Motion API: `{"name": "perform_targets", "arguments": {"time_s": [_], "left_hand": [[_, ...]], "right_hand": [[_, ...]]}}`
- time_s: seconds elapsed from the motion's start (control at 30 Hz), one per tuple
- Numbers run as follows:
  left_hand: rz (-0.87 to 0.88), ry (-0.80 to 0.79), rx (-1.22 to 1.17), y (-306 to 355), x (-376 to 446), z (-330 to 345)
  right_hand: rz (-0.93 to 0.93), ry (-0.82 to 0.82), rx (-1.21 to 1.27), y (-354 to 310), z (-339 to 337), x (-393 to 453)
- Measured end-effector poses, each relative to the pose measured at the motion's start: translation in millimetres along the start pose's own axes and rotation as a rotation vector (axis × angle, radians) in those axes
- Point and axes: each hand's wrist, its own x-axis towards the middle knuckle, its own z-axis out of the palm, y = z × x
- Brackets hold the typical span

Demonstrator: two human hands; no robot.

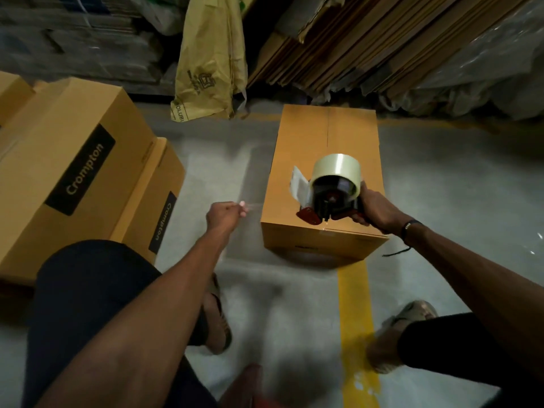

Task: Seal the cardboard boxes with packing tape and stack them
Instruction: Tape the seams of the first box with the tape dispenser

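1. Right-hand grip (371, 208): fingers curled round the handle of the tape dispenser (329, 198), holding it above the near end of the cardboard box (323, 172). The roll of clear packing tape (337, 166) sits on top of the dispenser; a loose tab of tape (298, 184) sticks out on its left side.
2. Left-hand grip (225, 214): fingers curled, thumb and fingertip pressed together as if pinching something thin. Whether a strip of clear tape is held there cannot be told; the area is blurred.
3. Box position: it stands on the floor (441, 201) directly ahead of the person, flaps closed, its long axis running away from the viewer. The centre seam (327, 128) follows that axis, and its far part shows no tape.
4. Key relation: the dispenser is over the near end of the seam and roughly in line with it. The right hand is the nearer one; the left hand is off the box, just beside its near left corner.
5. Judgement: the coming move probably calls for lowering the dispenser onto the seam and drawing tape along the long axis.
6. Stack location: printed cartons (73, 172) lie well apart to the left, one upon another.
7. Background: flattened cardboard sheets (368, 39) and a yellow sack (209, 63) lean behind the box.
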Motion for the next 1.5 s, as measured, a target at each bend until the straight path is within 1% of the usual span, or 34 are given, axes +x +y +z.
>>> {"name": "perform_targets", "arguments": {"time_s": [0.1,0.17,0.27,0.43,0.63,0.83,0.93,1.03,1.1,1.17,1.23,1.3,1.33,1.37,1.43,1.5], "left_hand": [[0.048,-0.055,0.070,-15.6,19.5,4.1],[0.037,-0.057,0.123,-24.6,28.8,16.4],[0.024,-0.053,0.171,-43.9,40.8,30.0],[0.018,-0.056,0.230,-63.1,52.7,45.0],[0.026,-0.068,0.255,-72.4,65.0,54.7],[0.043,-0.064,0.304,-80.0,70.5,62.5],[0.004,-0.094,0.255,-84.6,71.2,67.3],[-0.061,-0.094,0.253,-88.2,71.3,71.1],[-0.122,-0.141,0.316,-92.1,65.9,69.5],[-0.185,-0.184,0.439,-99.6,58.8,68.2],[-0.167,-0.080,0.488,-101.6,54.2,70.4],[-0.074,0.068,0.385,-95.1,52.3,76.2],[-0.017,0.112,0.321,-88.5,51.3,79.4],[0.031,0.129,0.263,-79.3,49.5,82.5],[0.090,0.106,0.193,-62.9,47.5,91.2],[0.074,0.077,0.183,-53.7,46.6,100.4]], "right_hand": [[0.058,0.010,-0.024,23.2,-2.7,6.4],[0.101,0.015,-0.051,37.5,3.0,14.6],[0.167,0.048,0.006,53.8,12.5,28.6],[0.224,0.043,-0.176,66.5,26.8,42.7],[0.278,0.077,-0.209,90.2,32.7,55.9],[0.283,0.107,-0.272,106.9,37.8,62.8],[0.240,0.133,-0.309,108.9,39.5,65.4],[0.178,0.146,-0.281,113.7,39.8,65.0],[0.148,0.133,-0.287,116.0,41.1,65.3],[0.106,0.094,-0.308,120.4,40.9,67.7],[0.057,0.018,-0.278,134.9,37.4,72.8],[0.035,-0.011,-0.216,135.7,34.1,72.1],[0.069,-0.042,-0.167,127.2,31.0,70.1],[0.109,-0.050,-0.149,114.7,29.8,68.7],[0.066,-0.034,-0.233,99.6,31.0,67.0],[0.009,0.043,-0.384,90.6,33.1,64.3]]}}
